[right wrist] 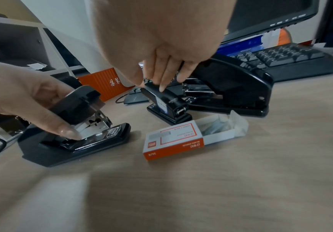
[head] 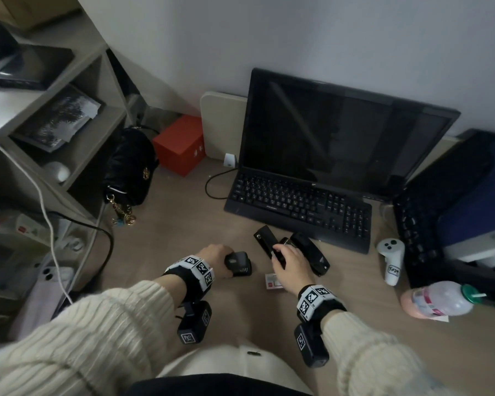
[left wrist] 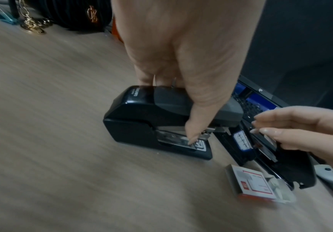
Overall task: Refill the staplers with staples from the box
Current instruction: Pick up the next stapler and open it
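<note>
My left hand [head: 226, 258] grips a short, chunky black stapler [left wrist: 141, 119] that stands on the wooden desk [head: 183, 224]. Its fingers wrap over the stapler's top and the thumb [left wrist: 193, 135] reaches into the front gap by the metal magazine. My right hand [right wrist: 151, 85] pinches the top arm of a slim black stapler [right wrist: 167, 102] lying just right of the first. A larger black stapler [right wrist: 235, 87] lies behind the slim one, toward the keyboard. The red and white staple box [right wrist: 173, 139] lies in front of them, its inner tray [right wrist: 221, 125] slid partly out.
A black keyboard [head: 297, 204] and a dark monitor [head: 340, 132] stand behind the staplers. A white controller [head: 390, 258] and a lying bottle [head: 437, 300] are to the right. A black handbag [head: 130, 167], a red box [head: 180, 144] and a shelf with cables are to the left.
</note>
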